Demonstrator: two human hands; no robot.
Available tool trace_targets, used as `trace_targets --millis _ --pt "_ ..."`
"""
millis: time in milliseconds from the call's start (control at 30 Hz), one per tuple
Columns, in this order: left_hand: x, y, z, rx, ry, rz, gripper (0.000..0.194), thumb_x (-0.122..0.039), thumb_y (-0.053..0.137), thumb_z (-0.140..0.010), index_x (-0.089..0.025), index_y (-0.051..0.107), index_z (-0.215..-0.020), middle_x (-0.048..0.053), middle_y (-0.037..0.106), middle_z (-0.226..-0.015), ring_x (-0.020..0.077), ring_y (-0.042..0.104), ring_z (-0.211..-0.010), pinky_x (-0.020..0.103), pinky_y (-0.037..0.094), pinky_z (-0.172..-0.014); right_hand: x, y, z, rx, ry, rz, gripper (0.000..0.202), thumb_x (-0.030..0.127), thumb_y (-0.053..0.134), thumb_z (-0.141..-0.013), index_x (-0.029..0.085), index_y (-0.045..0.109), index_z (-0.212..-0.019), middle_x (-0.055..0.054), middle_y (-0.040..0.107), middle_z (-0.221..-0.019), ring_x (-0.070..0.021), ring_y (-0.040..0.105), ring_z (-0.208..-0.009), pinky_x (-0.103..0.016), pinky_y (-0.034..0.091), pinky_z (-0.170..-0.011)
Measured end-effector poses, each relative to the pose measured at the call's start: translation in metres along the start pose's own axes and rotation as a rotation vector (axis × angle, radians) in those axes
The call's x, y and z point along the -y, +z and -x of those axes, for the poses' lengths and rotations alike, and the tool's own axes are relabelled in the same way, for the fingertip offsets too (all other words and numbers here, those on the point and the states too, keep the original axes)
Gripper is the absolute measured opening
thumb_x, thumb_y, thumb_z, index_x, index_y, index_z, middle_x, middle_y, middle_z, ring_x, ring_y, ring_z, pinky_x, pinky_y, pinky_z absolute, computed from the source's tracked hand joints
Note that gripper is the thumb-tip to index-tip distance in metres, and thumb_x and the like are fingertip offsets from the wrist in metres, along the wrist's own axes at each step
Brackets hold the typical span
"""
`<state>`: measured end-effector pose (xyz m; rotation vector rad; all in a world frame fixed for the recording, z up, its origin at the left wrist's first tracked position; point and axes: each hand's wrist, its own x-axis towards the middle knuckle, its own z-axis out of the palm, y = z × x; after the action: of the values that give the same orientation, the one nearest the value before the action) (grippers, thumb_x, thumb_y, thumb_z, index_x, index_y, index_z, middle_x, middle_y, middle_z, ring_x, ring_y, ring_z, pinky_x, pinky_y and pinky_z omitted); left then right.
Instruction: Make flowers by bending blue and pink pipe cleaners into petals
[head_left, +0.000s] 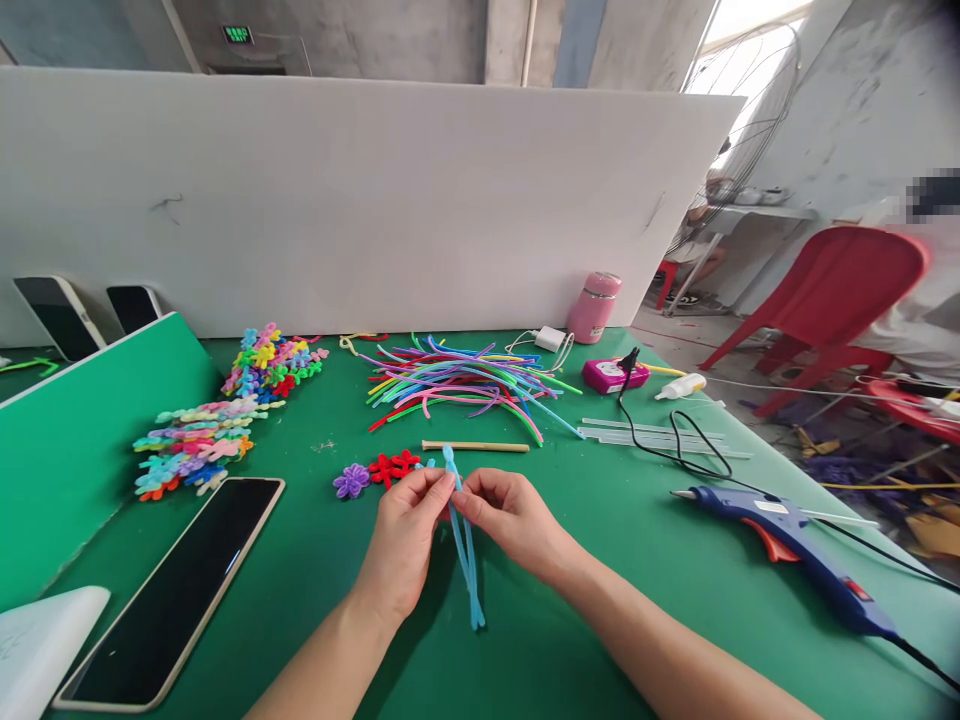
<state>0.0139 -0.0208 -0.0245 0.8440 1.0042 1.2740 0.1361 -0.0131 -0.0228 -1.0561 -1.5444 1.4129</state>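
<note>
Between my two hands is a light blue pipe cleaner (466,565), folded double, with a small loop at its top and two tails hanging toward me. My left hand (409,530) pinches it from the left with thumb and finger. From the right, my right hand (510,515) pinches it just below the loop. Just beyond my left hand lie a purple pipe-cleaner flower (352,481) and red flowers (391,467); a bit of blue beside them is partly hidden by my fingers. A thin wooden stick (476,447) lies crosswise behind my hands.
Loose coloured pipe cleaners (457,380) are heaped at the back. Finished flowers (202,440) stack at left, near a phone (172,590). At right lie a blue glue gun (787,545), clear glue sticks (660,437), a black cord and a pink bottle (595,308). A white partition (390,200) stands behind.
</note>
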Motion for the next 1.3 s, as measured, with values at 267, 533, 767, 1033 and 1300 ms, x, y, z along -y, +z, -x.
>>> trace_targets --millis 267,533,767,1033,1300 --pt "-0.004 -0.001 0.002 0.075 -0.051 -0.002 0.015 -0.029 0.058 -0.073 -0.015 0.056 -0.068 -0.004 0.049 -0.055 0.0067 0.044 -0.051 0.018 0.036 -0.048 0.002 -0.008 0.0 0.058 0.055 -0.043 0.036 0.048 0.048 -0.076 0.015 0.046 -0.064 0.004 0.044 -0.053 -0.0066 0.035 -0.048 -0.02 0.026 -0.047" --pt "-0.007 -0.002 0.001 0.135 -0.128 0.065 0.015 -0.03 0.056 -0.074 -0.016 0.052 -0.07 -0.008 0.043 -0.043 0.0033 0.034 -0.036 0.016 0.026 -0.038 0.003 -0.01 0.0 0.059 0.02 0.021 0.038 0.052 0.045 -0.076 0.017 0.041 -0.063 0.006 0.036 -0.052 -0.0069 0.029 -0.048 -0.02 0.023 -0.045" --pt "-0.008 -0.002 0.001 0.134 -0.113 0.052 0.011 -0.022 0.058 -0.071 -0.015 0.059 -0.079 -0.003 0.053 -0.058 0.0075 0.047 -0.05 0.019 0.039 -0.047 0.004 -0.008 0.005 0.082 -0.056 0.158 0.029 0.041 0.044 -0.08 0.017 0.044 -0.063 0.002 0.052 -0.057 -0.0081 0.031 -0.048 -0.021 0.025 -0.045" --pt "-0.012 0.001 0.004 0.142 -0.119 -0.038 0.019 -0.03 0.061 -0.069 -0.015 0.056 -0.059 -0.005 0.047 -0.048 0.0052 0.04 -0.043 0.017 0.032 -0.04 0.005 -0.012 0.002 -0.024 -0.05 0.042 0.032 0.045 0.048 -0.078 0.015 0.047 -0.067 0.003 0.044 -0.058 -0.0078 0.035 -0.052 -0.02 0.028 -0.048" --pt "-0.012 0.008 0.011 0.168 -0.17 -0.135 0.026 -0.031 0.061 -0.068 -0.014 0.05 -0.051 -0.005 0.044 -0.044 0.0041 0.036 -0.037 0.018 0.025 -0.037 0.004 -0.011 0.001 -0.101 -0.085 0.084 0.023 0.034 0.052 -0.074 0.016 0.046 -0.062 0.003 0.042 -0.056 -0.0078 0.035 -0.051 -0.021 0.03 -0.048"
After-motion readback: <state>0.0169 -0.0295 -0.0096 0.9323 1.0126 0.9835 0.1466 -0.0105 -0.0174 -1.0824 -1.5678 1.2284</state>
